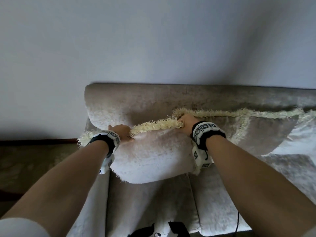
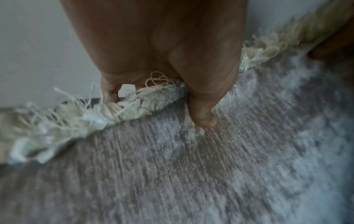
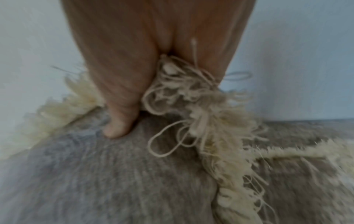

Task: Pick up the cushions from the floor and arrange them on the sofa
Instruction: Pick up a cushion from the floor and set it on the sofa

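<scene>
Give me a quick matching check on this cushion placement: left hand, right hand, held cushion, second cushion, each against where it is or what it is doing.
Things:
1. left hand
2. right hand
3. held cushion
4. second cushion

States:
A. leans on the sofa backrest, right of the held one
B. pinches the fringed top edge near its left corner
C. gripped along the top by both hands, over the seat
D. grips the fringe at the top right corner

Pairs: 1-B, 2-D, 3-C, 4-A
</scene>
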Motion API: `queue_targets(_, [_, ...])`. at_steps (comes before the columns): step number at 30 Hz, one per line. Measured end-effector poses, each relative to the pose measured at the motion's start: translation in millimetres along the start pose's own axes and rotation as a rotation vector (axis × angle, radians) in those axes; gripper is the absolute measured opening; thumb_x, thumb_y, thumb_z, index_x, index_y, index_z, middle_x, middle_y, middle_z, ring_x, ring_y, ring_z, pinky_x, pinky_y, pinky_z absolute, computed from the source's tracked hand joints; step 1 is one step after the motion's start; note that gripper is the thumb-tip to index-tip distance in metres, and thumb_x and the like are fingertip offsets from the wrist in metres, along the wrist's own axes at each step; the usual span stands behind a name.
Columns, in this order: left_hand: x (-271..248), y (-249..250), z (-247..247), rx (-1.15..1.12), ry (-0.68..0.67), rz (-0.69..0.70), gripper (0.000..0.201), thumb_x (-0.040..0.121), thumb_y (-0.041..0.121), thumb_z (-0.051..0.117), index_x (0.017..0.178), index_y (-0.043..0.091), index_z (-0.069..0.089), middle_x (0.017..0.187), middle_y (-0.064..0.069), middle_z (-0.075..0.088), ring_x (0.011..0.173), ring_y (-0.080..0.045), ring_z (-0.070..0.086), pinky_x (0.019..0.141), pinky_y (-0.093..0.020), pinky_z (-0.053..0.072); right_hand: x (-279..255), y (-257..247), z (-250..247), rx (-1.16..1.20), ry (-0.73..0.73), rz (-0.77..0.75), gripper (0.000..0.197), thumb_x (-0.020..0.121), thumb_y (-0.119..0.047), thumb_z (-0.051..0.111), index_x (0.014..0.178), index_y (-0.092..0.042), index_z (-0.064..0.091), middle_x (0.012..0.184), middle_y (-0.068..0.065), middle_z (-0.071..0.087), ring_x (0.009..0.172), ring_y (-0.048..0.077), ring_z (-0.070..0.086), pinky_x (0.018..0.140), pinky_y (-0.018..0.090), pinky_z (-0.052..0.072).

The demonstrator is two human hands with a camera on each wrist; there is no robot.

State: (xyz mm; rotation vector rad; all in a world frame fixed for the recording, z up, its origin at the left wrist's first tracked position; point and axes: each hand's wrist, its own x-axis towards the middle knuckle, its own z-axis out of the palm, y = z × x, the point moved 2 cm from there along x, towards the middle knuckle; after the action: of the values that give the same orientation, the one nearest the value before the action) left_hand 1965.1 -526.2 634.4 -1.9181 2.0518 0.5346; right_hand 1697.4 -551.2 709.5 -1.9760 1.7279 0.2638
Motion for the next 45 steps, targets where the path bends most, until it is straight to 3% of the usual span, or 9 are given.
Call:
queue_targets(3, [7.8,-3.0,1.6,-0.046,0.022,0.008,0.031,0.088,0.044,0.06,0.105,0.018,0.061,0.109,-0.004,0.064,0.108,-0.029,0.059,0.094,-0.051,0.045,11.1,4.8,22.0,-0.106,-0.049,0.121,0.042,0.087,-0.001,0.063,0.128,-0.007,0.059,0.129,0.016,0.06,0.116,0.032,0.059,0.093,0.035,0.051])
queue_targets(8, [27.2,-23.8,18.0,-0.038,0.07,-0.043,0.033,0.088,0.025,0.058,0.121,0.024,0.06,0.125,0.003,0.06,0.115,-0.027,0.048,0.089,-0.05,0.047,38.5,0.0,65.4,-0.095,-0.021,0.143,0.034,0.093,0.001,0.049,0.123,-0.007,0.062,0.121,0.016,0.064,0.107,0.033,0.064,0.088,0.036,0.052])
queue_targets(13, [49.1,-23.4,21.1,-0.05,0.081,-0.133,0.019,0.085,0.011,0.051,0.097,0.022,0.062,0.104,0.003,0.057,0.113,-0.027,0.046,0.092,-0.057,0.042,80.2,5.5,75.2,0.038,0.068,0.135,0.047,0.094,0.006,0.042,0.134,-0.015,0.054,0.125,0.016,0.062,0.106,0.035,0.063,0.09,0.041,0.054])
queue_targets(20, [115.3,-33.8,24.5,-0.086,0.136,-0.184,0.016,0.083,0.013,0.053,0.083,0.029,0.057,0.107,0.006,0.059,0.111,-0.026,0.05,0.096,-0.06,0.037,156.6,18.8,79.1,0.122,0.069,0.093,0.053,0.092,0.01,0.042,0.138,-0.014,0.051,0.127,0.016,0.062,0.111,0.033,0.062,0.091,0.035,0.052])
queue_targets(25, [167.6,-31.4,42.8,0.016,0.264,-0.209,0.039,0.088,0.021,0.061,0.124,0.036,0.055,0.119,0.009,0.059,0.116,-0.025,0.049,0.1,-0.062,0.033,207.3,33.6,84.4,0.077,0.058,0.09,0.043,0.094,-0.002,0.049,0.134,-0.015,0.052,0.119,0.013,0.065,0.103,0.033,0.064,0.08,0.034,0.052])
queue_targets(30, [192.8,-23.7,50.8,-0.022,0.357,-0.161,0.038,0.09,0.011,0.056,0.125,0.029,0.056,0.117,0.005,0.059,0.115,-0.025,0.047,0.103,-0.068,0.026,226.4,44.3,84.7,-0.049,0.022,0.111,0.024,0.093,-0.011,0.05,0.116,-0.009,0.056,0.105,0.014,0.065,0.091,0.034,0.064,0.074,0.037,0.053])
queue_targets(36, [203.0,-27.0,54.1,-0.175,0.512,-0.119,0.044,0.087,0.002,0.051,0.126,0.021,0.056,0.12,0.0,0.06,0.117,-0.026,0.05,0.109,-0.058,0.024,236.7,46.1,73.9,-0.055,0.038,0.127,0.008,0.092,-0.012,0.047,0.099,-0.012,0.052,0.092,0.01,0.062,0.073,0.028,0.06,0.07,0.04,0.056])
queue_targets(40, [200.8,-30.7,66.0,-0.187,0.532,-0.116,0.048,0.077,-0.003,0.055,0.12,0.016,0.056,0.117,-0.003,0.063,0.113,-0.029,0.053,0.111,-0.055,0.023,236.9,48.3,77.7,0.028,0.177,0.134,0.02,0.089,-0.014,0.057,0.109,-0.014,0.061,0.104,0.011,0.066,0.091,0.034,0.063,0.079,0.046,0.056])
queue_targets(45, [176.0,-37.2,60.8,-0.189,0.64,-0.12,0.047,0.084,0.026,0.058,0.128,0.015,0.046,0.128,-0.003,0.055,0.124,-0.026,0.048,0.114,-0.055,0.017,221.3,42.4,89.2,0.065,0.43,0.149,0.047,0.083,-0.029,0.072,0.12,-0.016,0.047,0.126,0.012,0.052,0.12,0.034,0.05,0.101,0.058,0.039])
